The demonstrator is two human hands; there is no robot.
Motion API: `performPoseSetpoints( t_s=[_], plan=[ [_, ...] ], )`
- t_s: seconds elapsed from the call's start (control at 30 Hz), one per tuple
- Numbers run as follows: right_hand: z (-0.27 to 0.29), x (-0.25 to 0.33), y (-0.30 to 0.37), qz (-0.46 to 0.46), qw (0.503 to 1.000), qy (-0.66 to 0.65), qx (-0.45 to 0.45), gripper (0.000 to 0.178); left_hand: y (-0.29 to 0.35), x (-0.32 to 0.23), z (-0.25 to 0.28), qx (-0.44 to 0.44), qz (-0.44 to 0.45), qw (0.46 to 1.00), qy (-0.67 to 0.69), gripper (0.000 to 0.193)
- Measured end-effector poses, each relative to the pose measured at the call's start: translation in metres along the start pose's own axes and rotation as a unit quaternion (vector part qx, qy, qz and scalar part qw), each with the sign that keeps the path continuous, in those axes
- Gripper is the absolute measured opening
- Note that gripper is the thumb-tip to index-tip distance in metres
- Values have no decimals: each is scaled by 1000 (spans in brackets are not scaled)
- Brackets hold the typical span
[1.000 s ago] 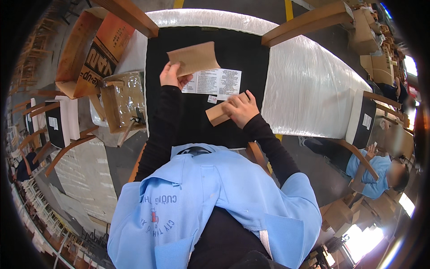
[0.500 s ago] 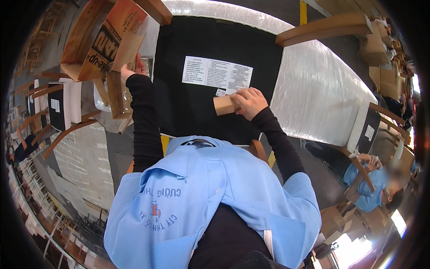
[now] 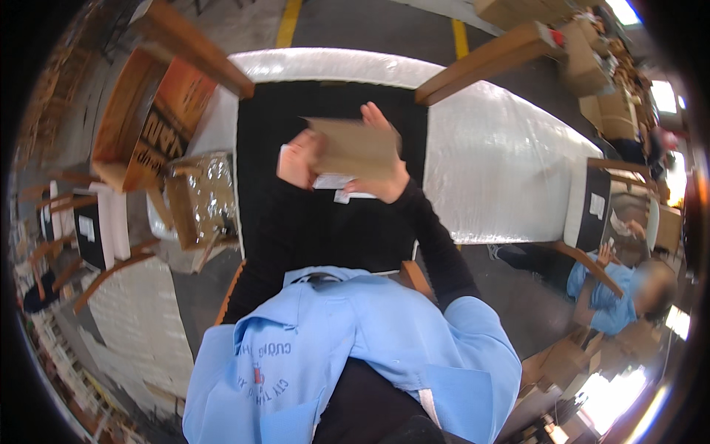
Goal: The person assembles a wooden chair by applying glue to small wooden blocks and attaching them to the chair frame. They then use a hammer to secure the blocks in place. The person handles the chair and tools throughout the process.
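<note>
Both hands meet over the black underside of an upturned chair, at a flat brown cardboard piece blurred by motion. My left hand grips its left end. My right hand holds the right end, thumb near the lower edge and fingertips showing past the top. Whether a second, smaller piece lies within this grip is hidden. Partly covered below the cardboard is a white printed label on the black fabric. Wooden chair legs, the left leg and the right leg, rise from the far corners.
Left of the chair stands an orange-brown carton, beside an open cardboard box with clear plastic. A work surface wrapped in shiny white plastic extends right. Another person in light blue works at a second upturned chair at the right.
My left hand has come from the carton side to the chair's middle with a cardboard piece. My right hand has shifted slightly left to meet it. The view has shifted too.
</note>
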State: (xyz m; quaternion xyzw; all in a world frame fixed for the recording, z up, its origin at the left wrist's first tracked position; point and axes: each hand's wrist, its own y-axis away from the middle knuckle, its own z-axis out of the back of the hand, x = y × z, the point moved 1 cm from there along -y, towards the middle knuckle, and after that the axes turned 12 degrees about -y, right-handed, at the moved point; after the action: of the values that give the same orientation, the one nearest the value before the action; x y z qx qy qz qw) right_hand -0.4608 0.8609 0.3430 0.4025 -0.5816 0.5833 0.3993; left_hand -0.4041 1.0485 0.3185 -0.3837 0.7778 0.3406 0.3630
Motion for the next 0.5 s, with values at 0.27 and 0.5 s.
performPoseSetpoints(
  t_s=[0.27, 0.5],
  plan=[
    [86, 151, -90, 334, 826, 104, -442, 36, 18, -48, -59, 141, 28, 947, -287, 44],
    [135, -81, -74, 43, 829, 285, -479, 67, -13, -13, -37, 37, 50, 954, -294, 35]
  ],
)
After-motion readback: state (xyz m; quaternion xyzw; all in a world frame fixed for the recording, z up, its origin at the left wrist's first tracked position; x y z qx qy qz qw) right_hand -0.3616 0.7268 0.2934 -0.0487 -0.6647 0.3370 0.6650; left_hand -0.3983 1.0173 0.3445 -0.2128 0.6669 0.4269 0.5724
